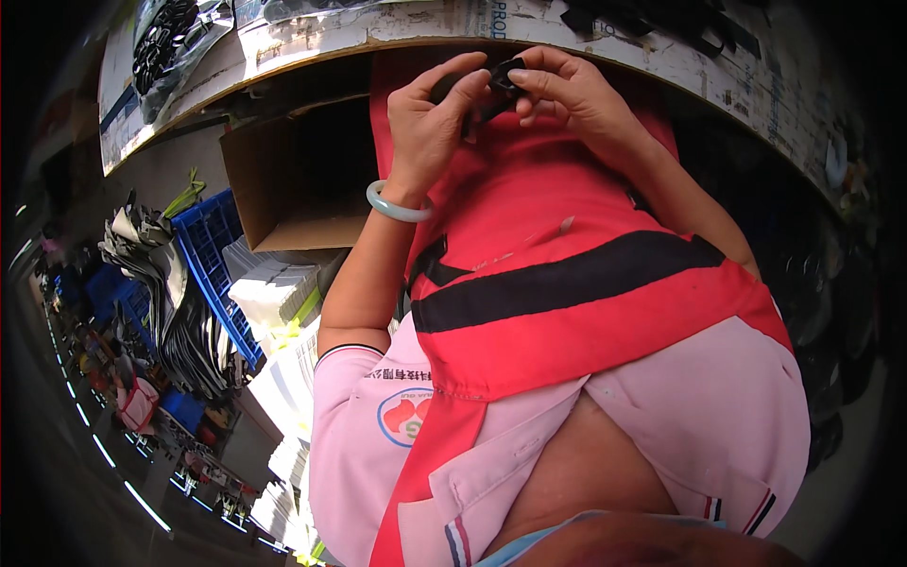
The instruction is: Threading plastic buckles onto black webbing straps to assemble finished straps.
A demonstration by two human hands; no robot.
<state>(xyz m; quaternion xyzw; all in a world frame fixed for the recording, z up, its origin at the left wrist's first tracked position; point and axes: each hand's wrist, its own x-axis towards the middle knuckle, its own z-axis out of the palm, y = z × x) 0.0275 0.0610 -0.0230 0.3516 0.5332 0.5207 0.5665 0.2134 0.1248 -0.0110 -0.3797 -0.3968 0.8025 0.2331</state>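
Table (368,24): white and scuffed, right in front of me.
Box (269,184): brown and open, below my table.
Crate (206,244): blue, on my left.
Lights (146,506): long white lines, far to my left.

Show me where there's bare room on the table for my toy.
There's a bare strip of table along the near edge, between the clear bag of black things and the loose black pieces farther right. Those two spots are crowded.
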